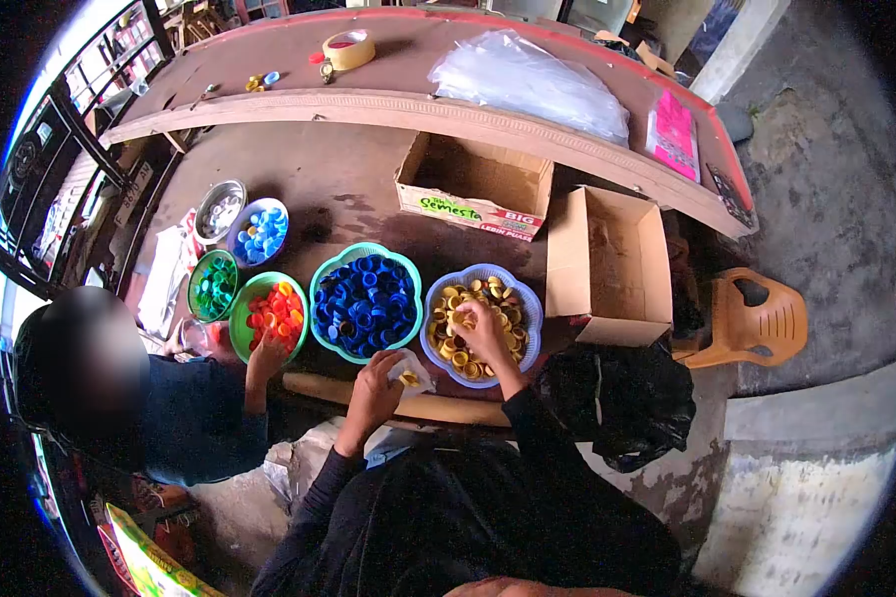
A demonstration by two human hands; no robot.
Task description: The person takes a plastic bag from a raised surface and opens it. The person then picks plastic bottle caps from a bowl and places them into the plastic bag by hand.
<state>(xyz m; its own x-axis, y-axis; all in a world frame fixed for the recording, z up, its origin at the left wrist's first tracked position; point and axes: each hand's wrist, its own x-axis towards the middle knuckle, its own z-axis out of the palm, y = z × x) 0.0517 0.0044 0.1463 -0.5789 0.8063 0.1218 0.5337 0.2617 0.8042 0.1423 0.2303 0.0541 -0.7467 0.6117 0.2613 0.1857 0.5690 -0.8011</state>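
Observation:
My left hand is closed on the edge of a small clear plastic bag, which has a few yellow bottle caps in it. It hangs just in front of a green scalloped basin full of dark blue bottle caps. My right hand reaches into a lavender scalloped basin of yellow bottle caps. Its fingers are curled in among the caps, seemingly pinching some; the fingertips are partly hidden.
To the left, a co-worker's hand is in a green bowl of red-orange caps. Smaller bowls hold green caps and light blue caps. Two cardboard boxes stand behind. A raised shelf carries tape and plastic bags.

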